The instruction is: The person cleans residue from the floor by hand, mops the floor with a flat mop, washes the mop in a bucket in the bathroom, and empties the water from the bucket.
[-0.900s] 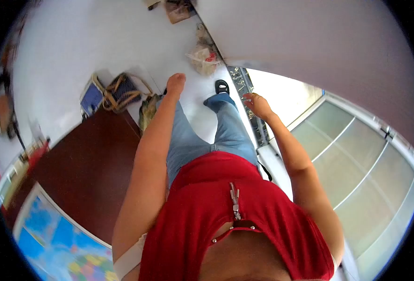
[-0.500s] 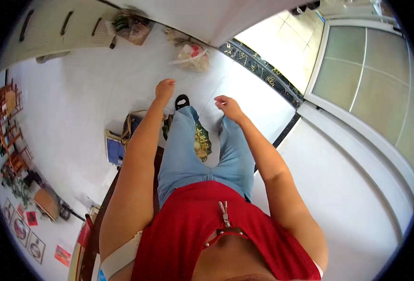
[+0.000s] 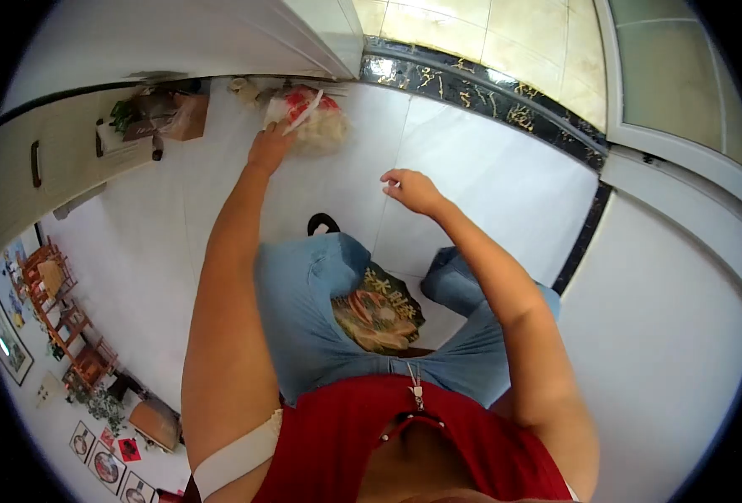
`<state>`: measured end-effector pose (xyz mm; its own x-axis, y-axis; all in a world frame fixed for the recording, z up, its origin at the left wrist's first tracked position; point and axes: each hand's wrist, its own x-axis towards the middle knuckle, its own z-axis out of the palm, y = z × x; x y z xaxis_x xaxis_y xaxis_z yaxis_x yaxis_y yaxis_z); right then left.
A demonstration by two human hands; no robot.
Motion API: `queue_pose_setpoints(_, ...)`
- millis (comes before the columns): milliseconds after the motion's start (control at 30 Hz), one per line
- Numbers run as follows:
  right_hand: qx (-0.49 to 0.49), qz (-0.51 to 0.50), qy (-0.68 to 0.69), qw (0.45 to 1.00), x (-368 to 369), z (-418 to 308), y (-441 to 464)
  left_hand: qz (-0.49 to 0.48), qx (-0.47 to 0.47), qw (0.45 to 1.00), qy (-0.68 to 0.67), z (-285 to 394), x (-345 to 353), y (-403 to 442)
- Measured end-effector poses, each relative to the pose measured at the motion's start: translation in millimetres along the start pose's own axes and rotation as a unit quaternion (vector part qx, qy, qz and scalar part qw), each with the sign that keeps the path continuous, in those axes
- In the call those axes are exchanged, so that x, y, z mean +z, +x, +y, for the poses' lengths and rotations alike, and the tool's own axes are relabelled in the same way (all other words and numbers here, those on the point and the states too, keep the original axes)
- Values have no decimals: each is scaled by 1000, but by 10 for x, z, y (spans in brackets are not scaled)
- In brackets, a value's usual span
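Note:
My left hand (image 3: 270,150) reaches out to the floor with its fingers stretched. Its fingertips meet the near left side of a plastic bag (image 3: 325,132), by the white strip of its handle; no firm grip shows. The bag is clear and pale with red print, and what it contains is hard to make out. In mid-air over the floor is my right hand (image 3: 415,190), fingers loosely bent, thumb apart, holding nothing. A dark green printed sack (image 3: 379,310) shows between my knees.
Left of the bag, a brown paper bag (image 3: 189,117) with greens stands by the cabinet (image 3: 61,163). A black patterned sill (image 3: 480,88) borders the tiled area, with a sliding glass door (image 3: 681,84) at right. Wooden chairs (image 3: 73,323) stand far left.
My left hand has moved forward and left to the plastic bag. My body has lowered, with the knees bent wider. My right hand still hangs free.

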<state>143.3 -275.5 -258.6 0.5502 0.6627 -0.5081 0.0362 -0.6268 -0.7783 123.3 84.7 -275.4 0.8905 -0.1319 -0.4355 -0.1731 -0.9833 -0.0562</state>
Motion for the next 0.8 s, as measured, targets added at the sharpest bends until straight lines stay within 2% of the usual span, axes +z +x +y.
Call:
queue_pose_setpoints(133, -40, 31, 18, 999, 176, 338, 728, -31, 37, 999, 20, -232, 150, 251)
queue_pose_setpoints(167, -63, 36, 32, 997, 253, 344, 858, 20, 48, 999, -7, -263, 218, 232)
queue_pose_setpoints(233, -115, 115, 58, 985, 237, 304, 1099, 124, 76, 987, -65, -216, 261, 294)
queue_pose_setpoints(333, -192, 234, 97, 948, 197, 51, 1323, 193, 31, 956, -219, 15, -48, 315)
queue_pose_setpoints(367, -214, 273, 109, 932, 164, -38, 1336, 184, -4, 945, -271, 142, -211, 308)
queue_pose_setpoints(433, -234, 277, 141, 921, 140, -212, 1405, 163, -70, 913, -368, 295, -483, 310)
queue_pose_setpoints(533, -238, 285, 167, 913, 134, -304, 1425, 129, -105, 867, -469, 435, -583, 390)
queue_pose_setpoints(633, -223, 328, 130, 908, 40, -226, 1322, 129, -41, 814, -565, 607, -382, 618)
queue_pose_setpoints(733, -215, 372, 83, 899, -68, -21, 1255, 90, -32, 754, -650, 850, -328, 785)
queue_pose_setpoints(800, -219, 393, 48, 892, -115, 141, 1226, 98, 16, 762, -640, 964, -215, 934)
